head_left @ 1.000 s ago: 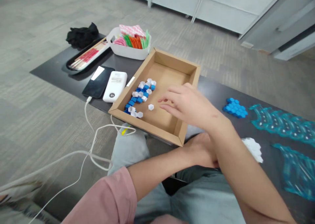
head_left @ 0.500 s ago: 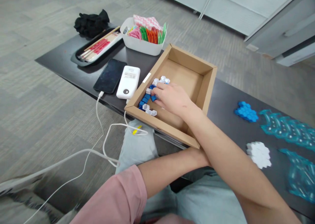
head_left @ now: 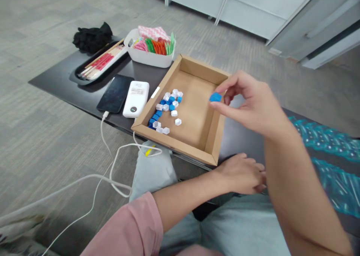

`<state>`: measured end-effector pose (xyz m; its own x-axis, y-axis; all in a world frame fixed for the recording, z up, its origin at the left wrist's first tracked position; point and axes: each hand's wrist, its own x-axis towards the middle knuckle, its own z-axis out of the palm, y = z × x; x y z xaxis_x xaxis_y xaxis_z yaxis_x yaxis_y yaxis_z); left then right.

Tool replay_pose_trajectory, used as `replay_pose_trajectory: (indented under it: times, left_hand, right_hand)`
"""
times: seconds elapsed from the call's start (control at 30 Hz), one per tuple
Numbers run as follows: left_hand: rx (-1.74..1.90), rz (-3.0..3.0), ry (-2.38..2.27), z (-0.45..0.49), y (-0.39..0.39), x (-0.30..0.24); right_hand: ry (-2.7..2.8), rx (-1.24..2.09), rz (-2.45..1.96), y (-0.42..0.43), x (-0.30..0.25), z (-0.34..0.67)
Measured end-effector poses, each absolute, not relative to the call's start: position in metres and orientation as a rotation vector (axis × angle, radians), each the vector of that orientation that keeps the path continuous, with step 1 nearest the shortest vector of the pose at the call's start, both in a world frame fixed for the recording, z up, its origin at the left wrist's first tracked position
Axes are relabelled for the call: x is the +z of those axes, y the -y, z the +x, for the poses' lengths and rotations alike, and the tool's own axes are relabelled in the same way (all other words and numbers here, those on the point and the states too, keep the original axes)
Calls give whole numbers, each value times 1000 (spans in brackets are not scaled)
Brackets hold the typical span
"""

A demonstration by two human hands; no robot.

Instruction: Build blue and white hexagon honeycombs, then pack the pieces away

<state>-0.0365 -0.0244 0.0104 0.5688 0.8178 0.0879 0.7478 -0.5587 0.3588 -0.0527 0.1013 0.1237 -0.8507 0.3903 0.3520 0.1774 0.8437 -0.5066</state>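
Note:
A blue hexagonal piece (head_left: 215, 97) is pinched between the thumb and fingers of my right hand (head_left: 247, 102), raised over the right wall of the cardboard box (head_left: 194, 148). Inside the box, along its left side, lie small hexagonal pieces: white ones such as this white piece (head_left: 178, 122) and blue ones like this blue piece (head_left: 159, 113). My left hand (head_left: 242, 173) rests palm down by the table's front edge, right of the box. Its fingers are curled and their undersides are hidden, so anything in them is out of sight.
On the black table (head_left: 53, 74) are a black phone (head_left: 115, 94), a white power bank (head_left: 136, 99), a black tray (head_left: 80, 80) of wrapped sticks and a white bin (head_left: 150, 59). Teal bubble packaging (head_left: 323, 137) lies right. White cables (head_left: 112, 173) hang in front.
My right hand has left the pieces in the box and risen to the right, now with a blue hexagonal piece. My left hand has come into sight. The view has shifted slightly.

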Motion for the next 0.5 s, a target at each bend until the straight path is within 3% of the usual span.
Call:
replay_pose_trajectory:
  times: [0.3, 0.4, 0.5]
  left_hand:
    - [510, 2391, -1248, -33, 30, 16]
    - [462, 2386, -1250, -32, 28, 13]
    - [437, 2390, -1253, -32, 28, 9]
  right_hand:
    - [2018, 268, -795, -140, 140, 99]
    - [2294, 215, -865, -120, 141, 101]
    - [2703, 276, -651, -103, 150, 92]
